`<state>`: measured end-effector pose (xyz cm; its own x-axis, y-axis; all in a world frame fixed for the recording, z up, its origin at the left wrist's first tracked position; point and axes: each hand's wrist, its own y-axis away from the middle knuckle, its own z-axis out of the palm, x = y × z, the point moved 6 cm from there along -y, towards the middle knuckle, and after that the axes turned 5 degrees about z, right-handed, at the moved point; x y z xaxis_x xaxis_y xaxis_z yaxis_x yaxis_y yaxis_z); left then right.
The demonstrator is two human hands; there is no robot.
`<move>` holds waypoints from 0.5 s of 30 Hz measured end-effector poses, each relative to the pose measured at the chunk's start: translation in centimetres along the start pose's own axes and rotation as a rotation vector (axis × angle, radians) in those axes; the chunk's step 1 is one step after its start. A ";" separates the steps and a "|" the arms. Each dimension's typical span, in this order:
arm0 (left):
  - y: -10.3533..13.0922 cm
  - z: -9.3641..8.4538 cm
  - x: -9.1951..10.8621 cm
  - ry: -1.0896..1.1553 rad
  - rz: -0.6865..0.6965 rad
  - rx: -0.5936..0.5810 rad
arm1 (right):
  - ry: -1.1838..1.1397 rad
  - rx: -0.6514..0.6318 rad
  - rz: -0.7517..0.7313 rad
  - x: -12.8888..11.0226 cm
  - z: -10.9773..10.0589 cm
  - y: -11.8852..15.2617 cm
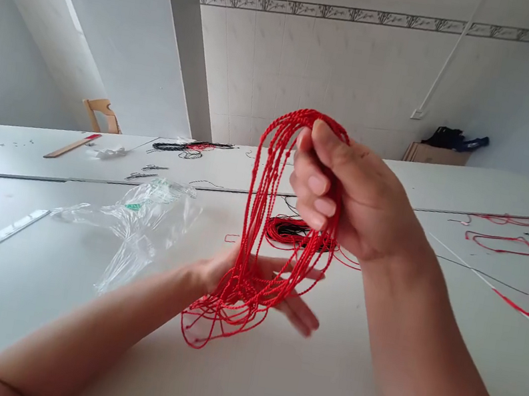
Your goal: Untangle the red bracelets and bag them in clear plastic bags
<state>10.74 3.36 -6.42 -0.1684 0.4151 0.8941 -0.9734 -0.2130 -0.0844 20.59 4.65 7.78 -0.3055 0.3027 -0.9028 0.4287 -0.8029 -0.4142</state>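
A looped bundle of red braided cords (pixel 268 178) hangs above the white table. My right hand (pixel 335 183) grips it near the top, with thumb and fingers closed round the strands. Behind and under the lower loops, my left hand (pixel 294 308) is open, its fingers spread and pointing right. The lower strands lie over its palm, and some loops droop below it. A coil of red and black cord (pixel 284 230) rests on the table just behind the bundle.
A clear plastic bag (pixel 154 217) lies left on the table (pixel 312 395). Scissors (pixel 147 173), a wooden strip (pixel 73 146) and black cords (pixel 186 146) are farther back. Red cords (pixel 500 243) spread at the right. A chair (pixel 101 113) stands beyond the table.
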 end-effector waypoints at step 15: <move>2.3 -3.3 2.9 -0.240 -0.064 0.395 | 0.086 0.505 0.095 0.8 -9.7 -1.0</move>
<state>7.44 7.03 -5.46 -0.0239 0.2319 0.9724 -0.8390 -0.5336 0.1067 28.21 10.69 6.39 -0.2052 0.2402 -0.9488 -0.0187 -0.9702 -0.2416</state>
